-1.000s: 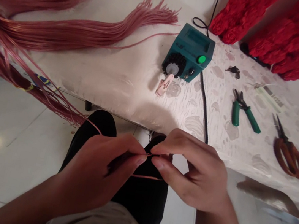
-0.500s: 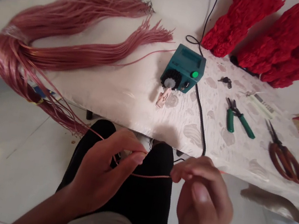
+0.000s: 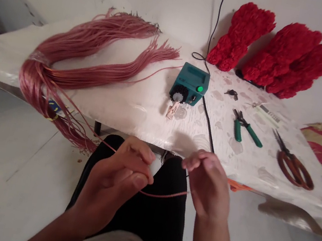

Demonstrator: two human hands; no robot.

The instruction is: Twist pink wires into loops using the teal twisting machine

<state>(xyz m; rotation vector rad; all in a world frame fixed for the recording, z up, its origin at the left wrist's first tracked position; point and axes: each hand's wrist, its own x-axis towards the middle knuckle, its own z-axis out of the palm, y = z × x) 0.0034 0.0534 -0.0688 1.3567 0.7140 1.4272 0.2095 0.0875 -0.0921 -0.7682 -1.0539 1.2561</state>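
Observation:
Over my lap, my left hand is closed, thumb and fingers pinching a thin pink cord. One length of the cord runs back from this hand to the big bundle of pink cords on the table. Its loose end curves rightward and stops close to my right hand. My right hand is raised with its fingers loosely bent and nothing seen between them; its thumb is partly hidden. Beyond both hands stands a small teal machine with a green button and a pink clip at its front.
Green-handled pliers, scissors with brown handles and small keys lie on the table's right side. Red flower bunches lean on the wall. A black cable runs past the machine to the table edge.
My right hand has let go of the cord and turned, its fingers now raised. The cord's end hangs free beside it. The left hand keeps its pinch; the camera view has shifted slightly.

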